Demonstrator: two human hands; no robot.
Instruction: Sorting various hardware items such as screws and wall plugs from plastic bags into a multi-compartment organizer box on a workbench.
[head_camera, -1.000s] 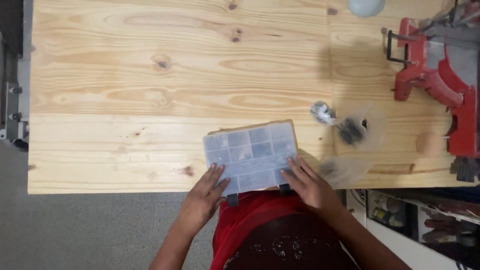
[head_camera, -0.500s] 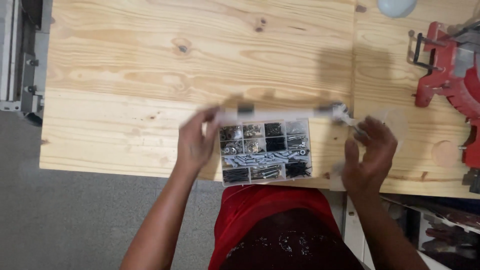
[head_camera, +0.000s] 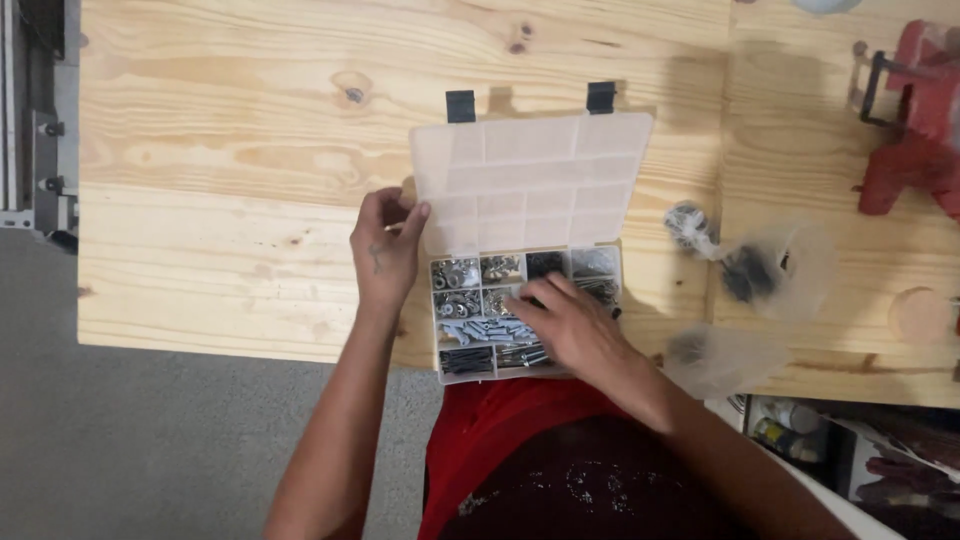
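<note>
While you're working at the near edge of the worktop (head_camera: 230, 130), the organiser box (head_camera: 525, 318) is already lying open: its clear lid (head_camera: 530, 180) is swung right back, resting flat on the wood w/ two dark latches (head_camera: 460, 105) pointing away from you. So the opening part looks done; picking out hardware looks like what's under way, and I can't see any piece taken out yet.

Your left hand (head_camera: 388, 245) is steadying things at the lid's left edge, near the hinge line. Fingers there are curled loosely, thumb and forefinger touching the lid's rim, not gripping anything else.

Your right hand (head_camera: 565, 325) is lying over the tray's lower right compartments, palm down, fingers (head_camera: 530, 305) spread slightly and reaching toward the middle cells w/ the pale grey plugs and small screws. They're touching or just above the contents; can't tell if a piece is pinched, since the hand is covering that spot.

Box itself is sitting just in front of your torso, btwn both hands, tray overhanging the worktop's near edge a little. To your right, well apart from the fingers, clear plastic bags (head_camera: 765, 275) w/ dark bits inside are lying on the wood, and a red tool (head_camera: 915, 130) is standing at the far right.
</note>
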